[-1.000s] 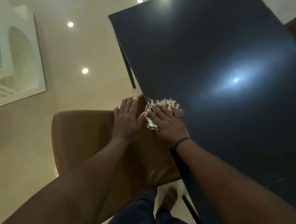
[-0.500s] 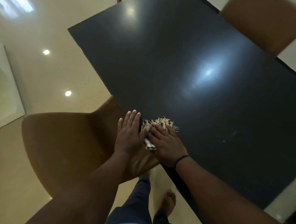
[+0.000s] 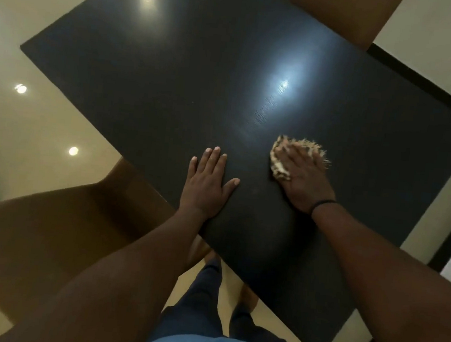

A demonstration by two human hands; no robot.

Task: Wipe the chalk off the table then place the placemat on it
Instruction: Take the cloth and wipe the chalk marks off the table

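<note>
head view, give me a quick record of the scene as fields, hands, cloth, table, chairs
surface: dark rectangular wooden table, glossy, no chalk marks visible
left hand: flat on table near its edge, fingers spread, holds nothing
right hand: pressed flat on folded fringed beige cloth
cloth: on table, blurred
seating: brown leather chair at left, another brown chair at far side

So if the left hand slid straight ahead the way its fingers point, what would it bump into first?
Nothing, it seems: ahead of the left hand lies only bare table up to its far edge.
</note>
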